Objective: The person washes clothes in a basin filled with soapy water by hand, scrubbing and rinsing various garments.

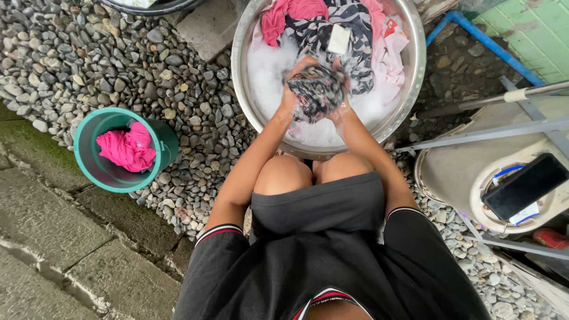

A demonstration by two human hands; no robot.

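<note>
Both hands scrub patterned cloth over sudsy basin; teal bucket nearby

The bunched black floral cloth is covering most of the left hand and right hand, hiding their fingers. The top edge is cutting off the round metal wash basin. White suds are hiding the water beneath.

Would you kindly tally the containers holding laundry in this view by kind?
Round metal basin with suds and clothes, where both hands scrub a patterned cloth: 1
Green bucket holding a pink garment: 1
Total: 2
</note>
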